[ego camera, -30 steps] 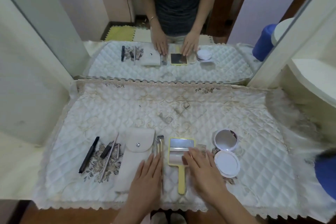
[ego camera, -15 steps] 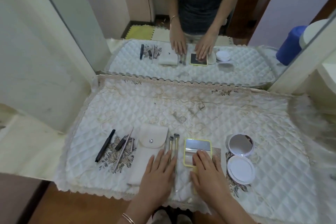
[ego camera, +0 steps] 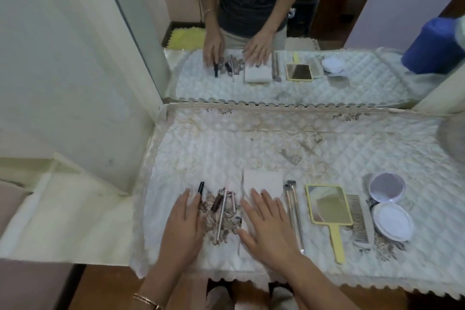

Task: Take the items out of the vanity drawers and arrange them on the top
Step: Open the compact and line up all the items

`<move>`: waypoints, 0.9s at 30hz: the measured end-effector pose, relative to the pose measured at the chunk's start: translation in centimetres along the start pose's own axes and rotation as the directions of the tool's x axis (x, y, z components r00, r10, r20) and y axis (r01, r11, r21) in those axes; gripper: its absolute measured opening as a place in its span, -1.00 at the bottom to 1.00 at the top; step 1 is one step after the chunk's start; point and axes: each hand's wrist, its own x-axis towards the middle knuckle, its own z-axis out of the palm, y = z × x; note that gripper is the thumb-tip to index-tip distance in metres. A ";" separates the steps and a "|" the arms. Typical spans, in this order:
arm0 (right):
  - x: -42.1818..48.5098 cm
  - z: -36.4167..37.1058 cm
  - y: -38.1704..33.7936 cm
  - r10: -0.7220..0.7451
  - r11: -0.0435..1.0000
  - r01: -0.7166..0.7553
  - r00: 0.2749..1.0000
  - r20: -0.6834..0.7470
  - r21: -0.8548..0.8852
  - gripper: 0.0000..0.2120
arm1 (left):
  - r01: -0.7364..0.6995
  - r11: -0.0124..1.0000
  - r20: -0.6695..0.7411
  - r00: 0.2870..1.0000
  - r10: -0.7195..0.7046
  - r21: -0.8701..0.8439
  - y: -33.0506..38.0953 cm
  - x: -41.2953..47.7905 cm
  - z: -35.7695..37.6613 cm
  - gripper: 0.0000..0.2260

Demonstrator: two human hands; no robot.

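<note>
**Both palms down on a laid-out vanity top**

Left hand flat on the cover at 7 o'clock, fingers straight and close together, gripping nothing. Fingertips laid over the near end of a black pen (whether pressing it, cannot tell). Bracelet on that wrist.

Right hand at 6 o'clock, fingers straight and slightly spread, palm resting on the white pouch, nothing pinched or held.

Between the two hands, slim sticks lying lengthwise, ends toward 12 and 6.

Out toward 3 o'clock from the pouch, in a row:
- two brushes, side by side, heads toward 12;
- a yellow hand mirror, glass up, handle toward 6;
- a comb, just beside the glass;
- an open compact, last in line, lid toward 12.

Wall mirror at 12 o'clock, doubling the row and both hands.
</note>
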 end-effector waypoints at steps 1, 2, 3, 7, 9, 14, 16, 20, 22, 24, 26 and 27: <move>0.2 0.2 -0.6 0.012 1.000 -0.012 1.000 0.005 -0.024 -0.43 | -0.026 1.000 0.030 0.999 0.026 0.009 -0.8 0.3 -0.3 -0.48; 0.3 0.4 -1.0 0.023 0.998 -0.022 1.000 0.003 -0.052 -0.43 | -0.049 0.999 0.065 0.997 0.048 0.012 -1.5 0.5 -0.4 -0.51; 0.3 0.7 -1.2 0.034 0.996 -0.034 0.999 -0.001 -0.079 -0.43 | -0.070 0.998 0.087 0.994 0.069 0.007 -2.0 0.7 -0.4 -0.54; 0.0 1.2 -0.9 0.132 0.980 -0.131 0.991 -0.002 -0.149 -0.42 | -0.117 0.992 0.097 0.988 0.120 -0.045 -2.6 1.3 -0.6 -0.63; 0.0 1.1 -0.3 0.161 0.977 -0.162 0.987 -0.019 -0.140 -0.43 | -0.134 0.986 0.086 0.986 0.143 -0.101 -2.3 1.4 -0.6 -0.68; 0.4 -0.3 -0.2 0.180 0.979 -0.185 0.982 -0.061 -0.091 -0.56 | -0.009 0.958 0.170 0.984 0.061 -0.288 -0.6 1.7 -1.0 -0.69; 1.2 -0.7 -1.7 0.197 0.980 -0.198 0.975 -0.104 0.003 -0.65 | -0.025 0.956 0.186 0.979 0.082 -0.292 -0.1 1.7 -0.8 -0.67; 3.0 -1.0 -5.3 0.163 0.956 -0.135 0.983 -0.089 0.261 -0.72 | -0.026 0.955 0.217 0.972 0.093 -0.295 0.4 2.0 -0.4 -0.59; 4.1 -1.1 -6.2 0.247 0.877 -0.234 0.969 0.025 0.420 -0.73 | -0.022 0.957 0.237 0.967 0.093 -0.288 0.7 2.1 -0.5 -0.57; 5.0 -0.8 -6.4 0.308 0.848 -0.309 0.949 0.075 0.430 -0.76 | -0.024 0.965 0.231 0.969 0.087 -0.263 0.9 2.4 -0.6 -0.61; 5.6 -0.4 -6.2 0.359 0.827 -0.372 0.926 0.112 0.423 -0.81 | -0.031 0.973 0.219 0.972 0.083 -0.228 1.3 2.8 -0.7 -0.66; 5.9 -0.3 -6.0 0.378 0.814 -0.393 0.918 0.124 0.428 -0.83 | -0.034 0.975 0.215 0.973 0.082 -0.218 1.4 3.0 -0.7 -0.68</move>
